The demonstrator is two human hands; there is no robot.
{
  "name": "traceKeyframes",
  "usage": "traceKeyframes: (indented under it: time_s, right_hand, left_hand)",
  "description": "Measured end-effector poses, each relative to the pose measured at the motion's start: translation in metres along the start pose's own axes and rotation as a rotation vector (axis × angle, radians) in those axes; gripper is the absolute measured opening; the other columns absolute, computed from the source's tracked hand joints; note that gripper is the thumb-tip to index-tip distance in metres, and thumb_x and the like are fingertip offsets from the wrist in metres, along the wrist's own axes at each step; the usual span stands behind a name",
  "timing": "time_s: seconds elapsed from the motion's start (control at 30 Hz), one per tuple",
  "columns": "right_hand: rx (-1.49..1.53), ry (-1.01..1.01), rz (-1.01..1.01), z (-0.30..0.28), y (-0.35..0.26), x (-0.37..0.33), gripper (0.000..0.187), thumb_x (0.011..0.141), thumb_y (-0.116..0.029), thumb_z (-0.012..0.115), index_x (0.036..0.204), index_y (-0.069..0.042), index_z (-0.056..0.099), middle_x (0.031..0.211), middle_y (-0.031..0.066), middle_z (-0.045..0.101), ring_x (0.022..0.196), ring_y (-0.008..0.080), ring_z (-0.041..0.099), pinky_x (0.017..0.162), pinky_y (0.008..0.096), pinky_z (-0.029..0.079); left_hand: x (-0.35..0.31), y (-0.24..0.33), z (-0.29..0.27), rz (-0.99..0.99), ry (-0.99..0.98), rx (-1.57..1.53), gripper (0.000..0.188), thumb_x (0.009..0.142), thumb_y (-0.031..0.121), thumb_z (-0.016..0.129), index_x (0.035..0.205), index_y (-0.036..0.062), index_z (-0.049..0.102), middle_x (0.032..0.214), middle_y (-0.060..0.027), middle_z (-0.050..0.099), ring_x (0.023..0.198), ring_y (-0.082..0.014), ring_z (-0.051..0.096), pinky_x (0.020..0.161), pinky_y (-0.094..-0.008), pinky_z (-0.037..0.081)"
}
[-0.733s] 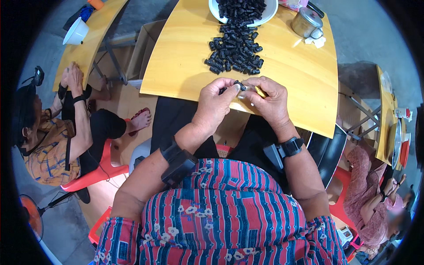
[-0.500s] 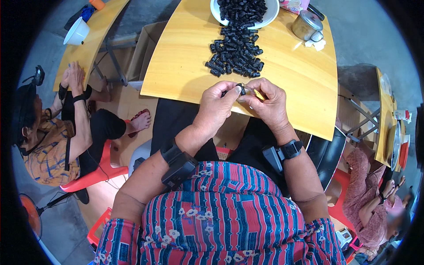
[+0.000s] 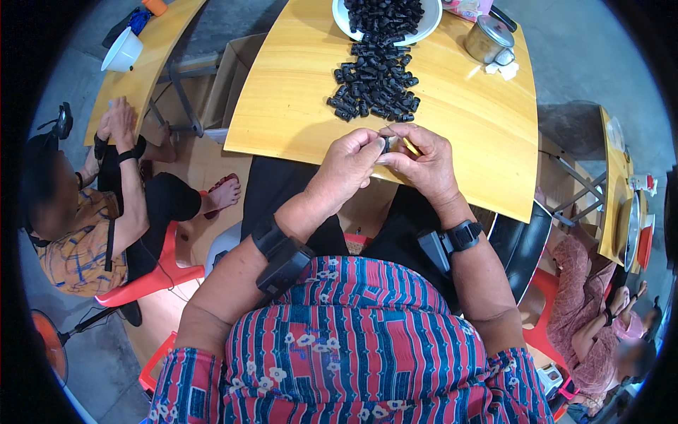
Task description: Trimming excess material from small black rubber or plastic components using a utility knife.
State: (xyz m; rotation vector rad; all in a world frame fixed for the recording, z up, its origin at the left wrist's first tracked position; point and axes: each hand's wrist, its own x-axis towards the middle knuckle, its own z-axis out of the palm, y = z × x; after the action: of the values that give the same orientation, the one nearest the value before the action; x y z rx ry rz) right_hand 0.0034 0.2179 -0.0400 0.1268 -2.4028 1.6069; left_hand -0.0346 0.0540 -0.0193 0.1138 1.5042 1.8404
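My hands meet in front of me, just above the near edge of the yellow table (image 3: 304,120). My left hand (image 3: 346,166) pinches a small black plastic part (image 3: 385,145), mostly covered by the fingers. My right hand (image 3: 429,166) is closed round a small yellow-handled tool (image 3: 411,146), whose working end I cannot make out. Its fingertips come right up to the black part. Beyond the hands lies a heap of similar black parts (image 3: 378,83), running back to a white bowl (image 3: 432,27) piled with more.
A lidded metal mug (image 3: 486,41) and crumpled white paper (image 3: 503,71) stand at the far right of the table. A person (image 3: 78,219) sits at another table on the left; another (image 3: 590,318) sits at the right. A cardboard box (image 3: 236,81) is left of my table.
My fingers have shifted round the black part, and less of it shows. The right hand has turned slightly, with its fingertips closer to the left hand's.
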Motion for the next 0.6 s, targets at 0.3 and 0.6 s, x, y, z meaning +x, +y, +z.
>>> traceKeyframes:
  time_s: [0.3, 0.6]
  right_hand:
    - [-0.022, -0.013, 0.021, -0.002, -0.006, 0.0, 0.042, 0.068, -0.013, 0.08, 0.105, -0.002, 0.064, 0.101, 0.0128, 0.067, 0.094, 0.0209, 0.065, 0.082, 0.0297, 0.051]
    - [-0.028, 0.006, 0.015, -0.008, -0.007, -0.003, 0.022, 0.09, -0.023, 0.049, 0.086, -0.003, 0.055, 0.075, 0.0153, 0.052, 0.071, 0.0316, 0.055, 0.067, 0.0339, 0.046]
  left_hand:
    - [0.002, 0.01, 0.002, -0.08, -0.044, 0.058, 0.02, 0.097, 0.028, 0.046, 0.092, 0.0091, 0.049, 0.068, 0.0063, 0.038, 0.052, -0.0022, 0.028, 0.047, -0.0184, 0.024]
    - [0.01, -0.001, 0.004, -0.035, -0.048, -0.421, 0.014, 0.099, 0.025, 0.04, 0.096, 0.0128, 0.044, 0.078, 0.0008, 0.044, 0.061, -0.0053, 0.035, 0.054, -0.0196, 0.032]
